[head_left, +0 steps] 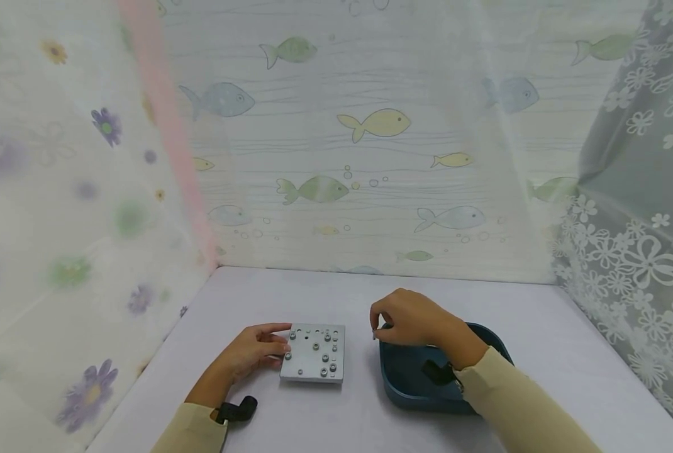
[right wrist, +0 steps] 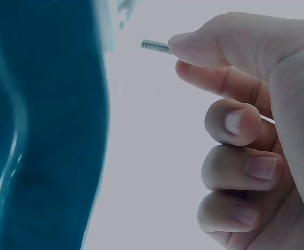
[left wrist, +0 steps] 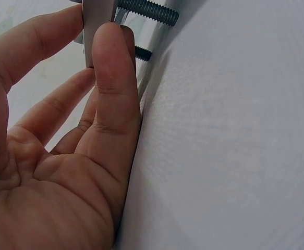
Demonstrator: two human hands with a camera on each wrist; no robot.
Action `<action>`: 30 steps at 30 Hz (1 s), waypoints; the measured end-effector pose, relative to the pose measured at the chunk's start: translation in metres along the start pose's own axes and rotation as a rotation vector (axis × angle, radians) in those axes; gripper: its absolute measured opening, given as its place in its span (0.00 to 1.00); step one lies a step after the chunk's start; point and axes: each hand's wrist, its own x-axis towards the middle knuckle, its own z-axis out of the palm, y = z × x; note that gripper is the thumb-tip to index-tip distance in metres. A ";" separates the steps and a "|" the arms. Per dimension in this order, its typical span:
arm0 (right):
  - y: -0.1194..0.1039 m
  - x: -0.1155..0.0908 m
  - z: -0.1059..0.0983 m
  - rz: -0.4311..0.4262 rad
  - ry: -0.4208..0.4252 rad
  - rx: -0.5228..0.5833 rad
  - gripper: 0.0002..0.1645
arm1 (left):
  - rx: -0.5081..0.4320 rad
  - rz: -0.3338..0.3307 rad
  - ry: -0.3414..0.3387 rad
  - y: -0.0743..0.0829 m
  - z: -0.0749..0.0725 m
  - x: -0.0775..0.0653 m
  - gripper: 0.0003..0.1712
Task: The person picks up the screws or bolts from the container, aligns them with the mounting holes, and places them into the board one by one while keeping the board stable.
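A square silver metal plate (head_left: 312, 371) with several socket-head screws (head_left: 325, 358) in it lies on the white table. At its left edge, my left hand (head_left: 246, 354) holds the plate between thumb and fingers. Threaded screw shanks (left wrist: 150, 11) stick out from the plate's underside in the left wrist view. Over the left rim of a dark blue tray (head_left: 392, 390), my right hand (head_left: 412, 318) pinches a small screw (right wrist: 155, 46) between thumb and index finger. Its threaded end points away from the fingertips, and the pinch hides the head. The other fingers are curled in.
White table surface (head_left: 257, 428) lies around the plate and tray. A fish-print curtain (head_left: 370, 220) hangs at the back, a flower-print sheet (head_left: 104, 251) at the left and a lace curtain (head_left: 642, 264) at the right. The right forearm covers part of the tray's inside.
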 end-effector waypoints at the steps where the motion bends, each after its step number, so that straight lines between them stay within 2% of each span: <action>1: -0.002 0.002 0.000 0.003 0.009 0.003 0.02 | -0.003 0.000 -0.002 0.000 0.000 0.000 0.41; 9: -0.016 0.017 0.003 0.071 0.104 0.051 0.02 | -0.003 0.001 0.002 -0.002 0.000 0.000 0.41; 17: -0.035 0.034 0.013 0.131 0.177 0.233 0.02 | 0.002 0.010 -0.001 0.000 0.000 -0.001 0.40; 24: -0.058 0.048 0.031 0.246 0.236 0.375 0.02 | 0.014 0.010 -0.009 -0.001 -0.001 -0.001 0.40; 30: -0.076 0.061 0.055 0.357 0.283 0.464 0.03 | 0.026 0.016 -0.011 0.000 -0.001 -0.001 0.40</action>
